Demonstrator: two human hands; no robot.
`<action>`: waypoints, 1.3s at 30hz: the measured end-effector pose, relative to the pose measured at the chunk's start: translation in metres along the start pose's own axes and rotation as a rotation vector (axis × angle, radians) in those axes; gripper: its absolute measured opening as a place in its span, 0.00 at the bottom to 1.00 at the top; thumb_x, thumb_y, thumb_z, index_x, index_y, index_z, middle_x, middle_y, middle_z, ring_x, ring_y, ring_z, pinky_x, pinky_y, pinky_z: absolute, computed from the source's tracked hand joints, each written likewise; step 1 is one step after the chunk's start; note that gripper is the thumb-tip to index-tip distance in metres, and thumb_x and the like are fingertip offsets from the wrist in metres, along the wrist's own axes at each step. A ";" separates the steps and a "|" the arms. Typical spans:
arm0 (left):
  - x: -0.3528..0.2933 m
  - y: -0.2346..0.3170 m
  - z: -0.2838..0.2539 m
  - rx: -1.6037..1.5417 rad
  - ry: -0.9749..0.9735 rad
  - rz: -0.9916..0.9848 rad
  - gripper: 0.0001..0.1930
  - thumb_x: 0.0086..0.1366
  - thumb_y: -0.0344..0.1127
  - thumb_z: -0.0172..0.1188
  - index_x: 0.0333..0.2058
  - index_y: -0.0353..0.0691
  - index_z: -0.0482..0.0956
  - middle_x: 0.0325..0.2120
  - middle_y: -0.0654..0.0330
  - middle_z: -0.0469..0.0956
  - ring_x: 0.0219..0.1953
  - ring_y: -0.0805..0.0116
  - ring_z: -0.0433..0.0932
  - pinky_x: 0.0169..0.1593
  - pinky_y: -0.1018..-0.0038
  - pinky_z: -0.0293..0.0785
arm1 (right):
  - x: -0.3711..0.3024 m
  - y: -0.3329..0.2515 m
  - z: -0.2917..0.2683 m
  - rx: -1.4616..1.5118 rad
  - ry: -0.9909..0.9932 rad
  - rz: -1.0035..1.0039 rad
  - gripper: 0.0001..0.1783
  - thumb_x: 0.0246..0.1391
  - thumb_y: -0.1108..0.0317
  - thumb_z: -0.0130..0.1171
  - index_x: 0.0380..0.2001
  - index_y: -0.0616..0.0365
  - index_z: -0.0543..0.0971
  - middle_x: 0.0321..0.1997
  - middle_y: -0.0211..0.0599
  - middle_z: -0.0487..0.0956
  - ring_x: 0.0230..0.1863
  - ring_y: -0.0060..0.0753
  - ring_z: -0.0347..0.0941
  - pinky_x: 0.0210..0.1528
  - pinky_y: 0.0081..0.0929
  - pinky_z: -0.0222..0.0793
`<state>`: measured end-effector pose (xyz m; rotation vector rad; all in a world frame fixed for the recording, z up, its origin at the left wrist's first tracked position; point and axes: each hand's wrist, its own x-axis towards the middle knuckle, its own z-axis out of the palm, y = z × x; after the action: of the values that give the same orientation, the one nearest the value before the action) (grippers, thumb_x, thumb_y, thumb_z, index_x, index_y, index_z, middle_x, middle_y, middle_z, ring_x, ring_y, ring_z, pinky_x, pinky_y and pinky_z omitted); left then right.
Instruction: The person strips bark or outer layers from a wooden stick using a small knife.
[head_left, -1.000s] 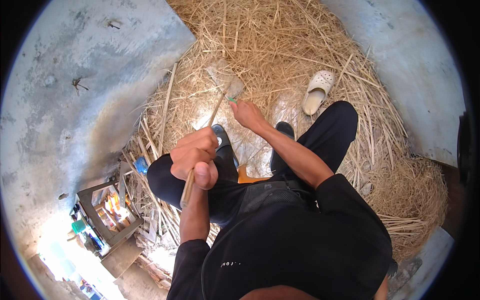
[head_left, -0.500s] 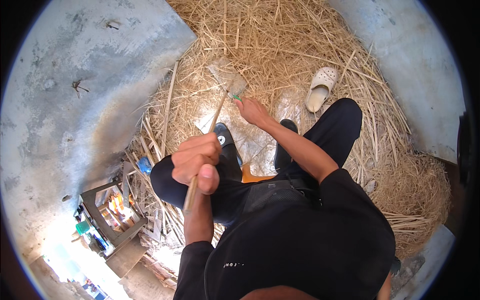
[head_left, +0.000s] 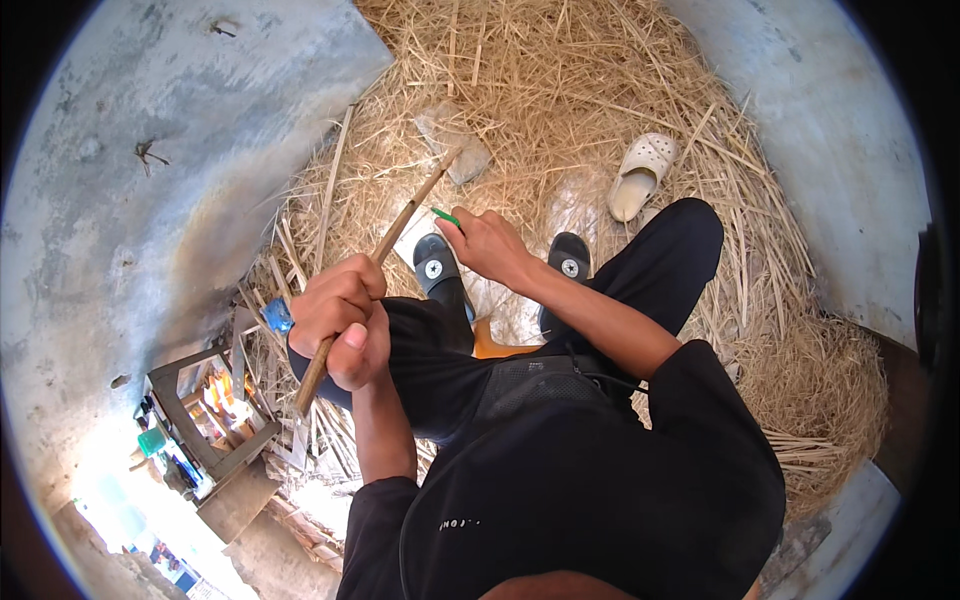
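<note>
My left hand (head_left: 340,315) is wrapped round a thin bamboo stick (head_left: 398,228), near its lower end. The stick slants up and to the right, away from my body, with a dark mark partway along it. Closed on a small green-handled knife (head_left: 446,217) is my right hand (head_left: 487,246), right of the stick and apart from it. The knife's blade is hard to make out. Both hands are in front of my bent knees, above my feet in dark slide sandals (head_left: 434,265).
Straw and thin shavings (head_left: 560,90) cover the floor. A beige clog (head_left: 642,175) lies at the right, and a flat grey slab (head_left: 466,160) beyond my hands. Pale walls (head_left: 150,130) rise on both sides. A wooden frame (head_left: 215,410) stands at the lower left.
My left hand has moved left and slightly nearer with the stick, which now slants more. My right hand has drawn nearer and left, and the knife has come away from the stick.
</note>
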<state>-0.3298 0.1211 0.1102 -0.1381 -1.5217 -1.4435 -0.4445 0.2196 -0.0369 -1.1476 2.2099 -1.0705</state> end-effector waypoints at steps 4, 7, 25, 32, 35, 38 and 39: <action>0.000 0.005 0.001 0.004 -0.142 -0.028 0.18 0.50 0.36 0.54 0.11 0.36 0.55 0.08 0.63 0.52 0.11 0.69 0.53 0.16 0.71 0.45 | -0.005 0.004 0.006 -0.097 -0.003 0.022 0.22 0.65 0.53 0.45 0.31 0.62 0.77 0.21 0.57 0.77 0.25 0.60 0.76 0.27 0.49 0.71; 0.002 0.011 0.018 -0.010 -0.312 -0.049 0.25 0.58 0.41 0.56 0.11 0.33 0.56 0.08 0.61 0.53 0.10 0.65 0.55 0.16 0.70 0.49 | 0.000 0.065 0.021 -0.225 -0.053 -0.021 0.25 0.65 0.50 0.43 0.31 0.62 0.78 0.23 0.61 0.77 0.28 0.64 0.75 0.32 0.52 0.72; -0.025 0.001 0.036 0.176 0.099 -0.027 0.21 0.61 0.34 0.46 0.09 0.40 0.56 0.10 0.60 0.56 0.11 0.74 0.54 0.13 0.78 0.53 | 0.002 0.085 0.028 -0.139 -0.058 0.202 0.26 0.67 0.50 0.39 0.37 0.65 0.75 0.29 0.65 0.77 0.34 0.68 0.74 0.37 0.53 0.70; -0.014 -0.010 0.029 0.198 0.244 0.066 0.21 0.61 0.35 0.46 0.09 0.40 0.57 0.09 0.60 0.58 0.11 0.73 0.57 0.16 0.78 0.56 | -0.007 0.009 -0.007 0.248 -0.109 0.100 0.24 0.66 0.51 0.40 0.34 0.63 0.74 0.21 0.62 0.75 0.27 0.65 0.74 0.31 0.54 0.67; -0.014 -0.007 0.032 0.211 0.244 0.071 0.21 0.61 0.35 0.47 0.09 0.38 0.58 0.09 0.60 0.59 0.11 0.73 0.57 0.16 0.80 0.55 | -0.009 0.015 0.014 0.095 -0.007 0.088 0.25 0.66 0.51 0.41 0.33 0.63 0.74 0.21 0.63 0.75 0.26 0.67 0.73 0.29 0.55 0.67; -0.015 -0.008 0.036 0.229 0.223 0.096 0.21 0.60 0.35 0.48 0.09 0.38 0.58 0.09 0.60 0.59 0.11 0.73 0.57 0.16 0.79 0.55 | 0.018 0.065 0.029 -0.044 0.057 0.207 0.25 0.66 0.52 0.42 0.31 0.64 0.75 0.21 0.64 0.74 0.26 0.68 0.72 0.30 0.54 0.67; -0.015 -0.009 0.040 0.241 0.220 0.108 0.21 0.60 0.35 0.48 0.09 0.38 0.58 0.09 0.60 0.59 0.11 0.73 0.57 0.16 0.79 0.55 | 0.020 0.071 0.030 -0.020 0.039 0.199 0.25 0.66 0.52 0.42 0.30 0.64 0.75 0.21 0.65 0.74 0.26 0.68 0.72 0.31 0.55 0.67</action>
<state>-0.3502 0.1583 0.1017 0.0807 -1.4698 -1.1413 -0.4714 0.2154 -0.1115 -0.8992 2.3133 -0.9968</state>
